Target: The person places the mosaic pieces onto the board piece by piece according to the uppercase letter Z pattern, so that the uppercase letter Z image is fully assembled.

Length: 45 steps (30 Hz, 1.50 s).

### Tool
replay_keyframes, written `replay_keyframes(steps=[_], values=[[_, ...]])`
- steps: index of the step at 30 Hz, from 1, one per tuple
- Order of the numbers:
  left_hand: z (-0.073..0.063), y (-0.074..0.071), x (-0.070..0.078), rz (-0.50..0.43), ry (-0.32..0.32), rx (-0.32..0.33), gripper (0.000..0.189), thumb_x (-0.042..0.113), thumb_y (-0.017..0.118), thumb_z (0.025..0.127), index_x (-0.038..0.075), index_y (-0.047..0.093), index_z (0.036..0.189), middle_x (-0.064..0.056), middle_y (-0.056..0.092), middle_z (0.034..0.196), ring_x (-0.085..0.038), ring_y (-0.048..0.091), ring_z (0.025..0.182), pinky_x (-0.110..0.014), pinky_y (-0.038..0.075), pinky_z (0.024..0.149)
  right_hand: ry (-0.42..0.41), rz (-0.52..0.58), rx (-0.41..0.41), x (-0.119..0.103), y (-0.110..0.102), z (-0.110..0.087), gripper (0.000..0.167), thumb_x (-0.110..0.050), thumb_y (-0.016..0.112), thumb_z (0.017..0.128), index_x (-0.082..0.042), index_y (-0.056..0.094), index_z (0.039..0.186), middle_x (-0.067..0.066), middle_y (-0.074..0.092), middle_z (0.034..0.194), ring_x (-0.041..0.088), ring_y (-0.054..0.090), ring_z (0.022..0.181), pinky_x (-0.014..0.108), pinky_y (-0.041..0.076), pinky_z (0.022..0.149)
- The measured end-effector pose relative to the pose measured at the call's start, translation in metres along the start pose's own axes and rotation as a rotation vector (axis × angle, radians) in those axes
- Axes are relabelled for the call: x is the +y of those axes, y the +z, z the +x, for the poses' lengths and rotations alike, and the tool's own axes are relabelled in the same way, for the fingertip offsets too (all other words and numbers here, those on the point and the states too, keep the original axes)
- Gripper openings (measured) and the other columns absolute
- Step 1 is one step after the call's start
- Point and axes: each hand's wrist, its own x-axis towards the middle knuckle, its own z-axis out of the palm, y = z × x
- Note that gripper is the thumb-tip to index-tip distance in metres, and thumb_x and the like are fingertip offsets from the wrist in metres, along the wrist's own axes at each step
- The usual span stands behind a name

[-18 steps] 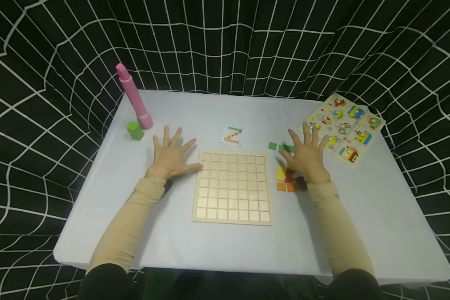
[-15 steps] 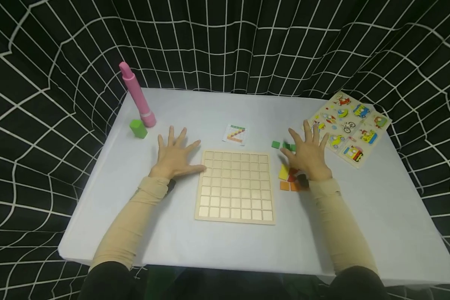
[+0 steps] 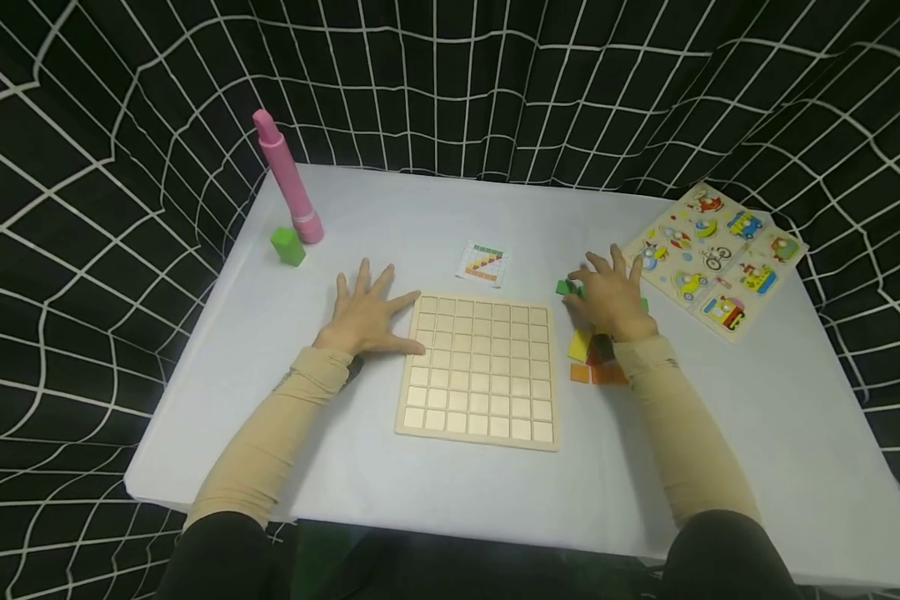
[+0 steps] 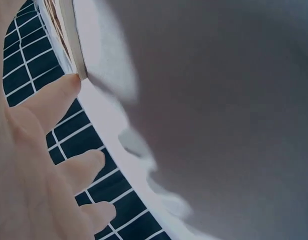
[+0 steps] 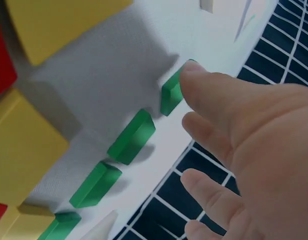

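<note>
My left hand (image 3: 360,319) is spread at the left side of a pale wooden grid board (image 3: 480,367). Its index fingertip touches the board's far left corner and its thumb overlaps the left rim. My right hand (image 3: 607,298) reaches over a row of small green tiles (image 5: 132,137), fingers slightly bent. In the right wrist view, a fingertip overlaps the end green tile (image 5: 170,94), which stays on the table. Close under the right wrist lie yellow tiles (image 3: 579,344), red tiles (image 3: 592,356) and orange tiles (image 3: 580,372), partly hidden.
A small pattern card (image 3: 483,264) lies beyond the board. At the far left stand a pink lipstick-shaped tube (image 3: 288,179) and a green block (image 3: 288,247). A picture puzzle board (image 3: 712,262) lies at the far right. Netted black curtains surround the white table (image 3: 360,483).
My right hand's fingers have bent from a wide spread and lowered toward the end green tile. My left hand has shifted slightly so its index fingertip meets the board's corner. The head view has shifted.
</note>
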Motion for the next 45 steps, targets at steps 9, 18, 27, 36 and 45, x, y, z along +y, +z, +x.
replay_keyframes(steps=[9, 18, 27, 36, 45], values=[[-0.002, 0.004, -0.003, -0.004, 0.002, -0.013, 0.102, 0.08, 0.069, 0.076, 0.035, 0.036, 0.161, -0.017, 0.004, 0.176, -0.052, -0.015, 0.159, -0.08, -0.005, 0.122, 0.015, 0.031, -0.007, -0.005, 0.008, 0.006, 0.033, -0.021, 0.071, 0.097, -0.002, 0.071, 0.124, 0.025, 0.035, 0.165, 0.053, 0.008, 0.159, 0.079, -0.003, 0.122], [0.001, 0.001, -0.005, 0.009, -0.012, 0.005, 0.101, 0.082, 0.067, 0.077, 0.037, 0.033, 0.162, -0.015, 0.002, 0.177, -0.051, -0.019, 0.158, -0.078, -0.007, 0.122, -0.093, 0.138, 0.038, -0.033, -0.005, 0.01, 0.033, -0.015, 0.071, 0.097, 0.005, 0.067, 0.124, 0.025, 0.04, 0.162, 0.054, 0.012, 0.158, 0.079, 0.005, 0.123], [0.005, -0.006, -0.002, -0.009, -0.018, -0.022, 0.102, 0.08, 0.07, 0.077, 0.036, 0.033, 0.162, -0.015, 0.002, 0.177, -0.049, -0.021, 0.158, -0.078, -0.007, 0.123, -0.278, 0.147, 0.022, -0.089, -0.004, 0.021, 0.036, -0.017, 0.076, 0.093, 0.005, 0.071, 0.121, 0.024, 0.049, 0.157, 0.052, 0.025, 0.156, 0.065, 0.018, 0.13], [0.009, -0.009, 0.003, -0.014, -0.049, -0.077, 0.102, 0.078, 0.071, 0.077, 0.037, 0.032, 0.162, -0.015, 0.002, 0.177, -0.048, -0.022, 0.159, -0.076, -0.006, 0.124, -0.401, 0.127, -0.06, -0.135, 0.013, 0.031, 0.035, -0.022, 0.078, 0.091, 0.001, 0.073, 0.118, 0.019, 0.052, 0.156, 0.05, 0.028, 0.156, 0.068, 0.02, 0.127], [0.009, -0.006, 0.0, -0.004, -0.04, -0.087, 0.099, 0.079, 0.069, 0.079, 0.035, 0.034, 0.161, -0.012, 0.007, 0.177, -0.05, -0.02, 0.158, -0.078, -0.002, 0.123, -0.429, 0.059, -0.077, -0.152, 0.025, 0.036, 0.038, -0.027, 0.075, 0.093, -0.001, 0.074, 0.12, 0.016, 0.056, 0.153, 0.048, 0.034, 0.154, 0.069, 0.017, 0.127]])
